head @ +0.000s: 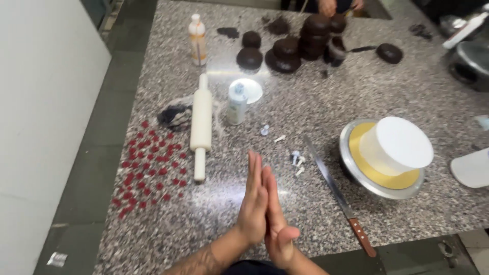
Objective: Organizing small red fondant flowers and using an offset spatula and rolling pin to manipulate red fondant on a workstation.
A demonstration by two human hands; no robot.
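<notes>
1. Hand state. Your left hand (252,203) and right hand (277,224) were pressed flat together, palm against palm, fingers straight and pointing away from you, the right thumb lying free at the near side. Neither hand was curled around anything. Whether a small lump lay between the palms could not be told, since the contact face was hidden.

2. Position. The joined hands were held over the near edge of the speckled stone counter (397,224), not resting on it. The nearest things were the small white pieces (297,160) just beyond your fingertips and the long knife (333,188) lying slantwise to your right, its wooden handle toward you. The white rolling pin (201,125) lay to the left, with the scattered red pieces (150,168) further left again.

3. Method, as a judgement. Palm-to-palm work of this kind appeared to go best with even pressure along the whole palm and the wrists kept level, so that nothing slid out at the heel of the hand. Keeping the hands over bare stone, as you did, was sound: anything dropped would have landed clear of the red pieces.

4. Hazards. The knife blade lay near your right forearm, so an outward swing of that elbow was to be avoided. The white cake (397,145) on its metal turntable (356,175) stood well apart to the right and was not at risk.
</notes>
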